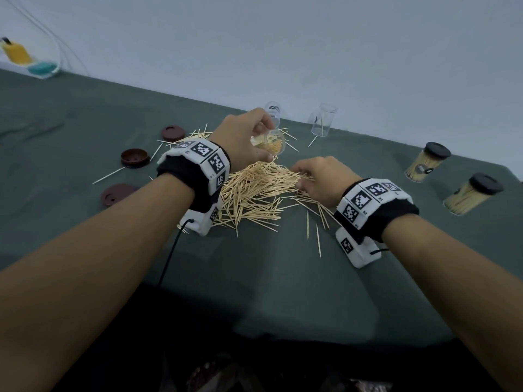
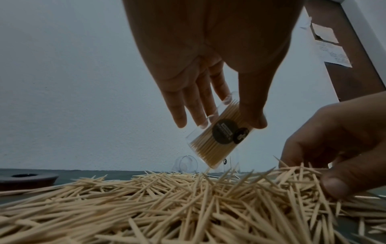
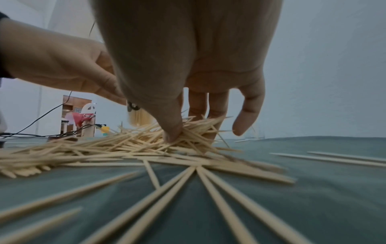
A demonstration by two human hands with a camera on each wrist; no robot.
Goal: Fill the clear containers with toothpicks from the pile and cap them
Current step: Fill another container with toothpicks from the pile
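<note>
A yellow bottle (image 1: 17, 53) with a dark cap stands at the desk's (image 1: 85, 114) far left corner against the pale wall (image 1: 283, 38); a teal object (image 1: 42, 68) lies just beside it; thin wires (image 1: 60, 53) run up the wall there.

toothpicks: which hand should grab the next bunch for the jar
Right. The right hand already has thumb and fingers down in the pile, pinching toothpicks. The left hand is busy gripping the tilted, part-filled jar above the pile.
</note>
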